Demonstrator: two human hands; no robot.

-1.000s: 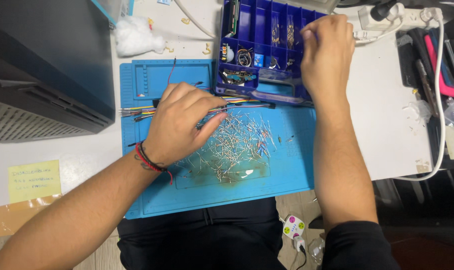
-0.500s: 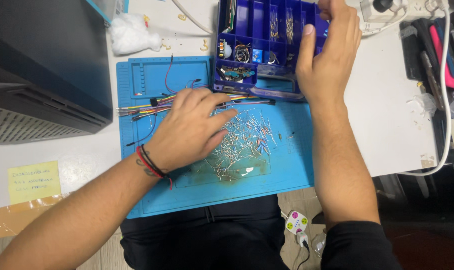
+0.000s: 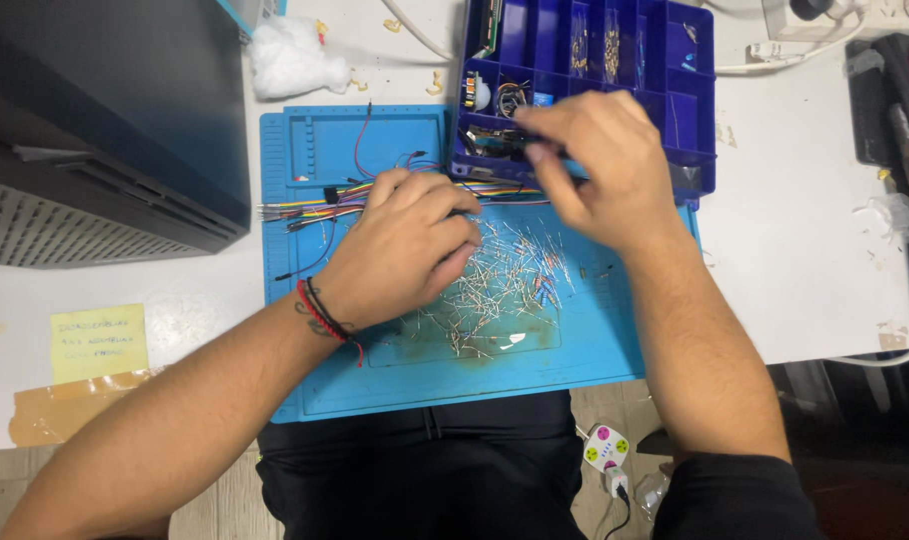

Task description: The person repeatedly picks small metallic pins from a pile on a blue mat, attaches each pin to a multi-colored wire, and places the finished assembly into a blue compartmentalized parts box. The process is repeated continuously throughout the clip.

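Moved: right hand (image 3: 599,170) has come down from the far compartments of the blue organizer box (image 3: 699,100) to its near edge, at 12 o'clock from the pile; the box and mat sit lower in view than half a second ago.
Unchanged: left hand (image 3: 404,245) stays spread over the same patch of mat.
Left hand: lies palm down, fingers loosely together and curled on the pile's 9 o'clock edge; whether it pinches a part, I cannot tell.
Jumper wires (image 3: 319,210): coloured bundle running under the left hand's knuckles, at 10 o'clock from the pile.
Loose resistors (image 3: 504,290): scattered heap mid-mat, touching the left fingertips.
Blue work mat (image 3: 594,350): on the white desk (image 3: 814,260), carrying pile and wires.
Right hand: thumb and forefinger drawn together over the box's front row; what they nip is hidden.
Step, as judged: sorting small parts between pile and box.
Next move calls for: a fine pinch on one thin lead without dragging its neighbours.
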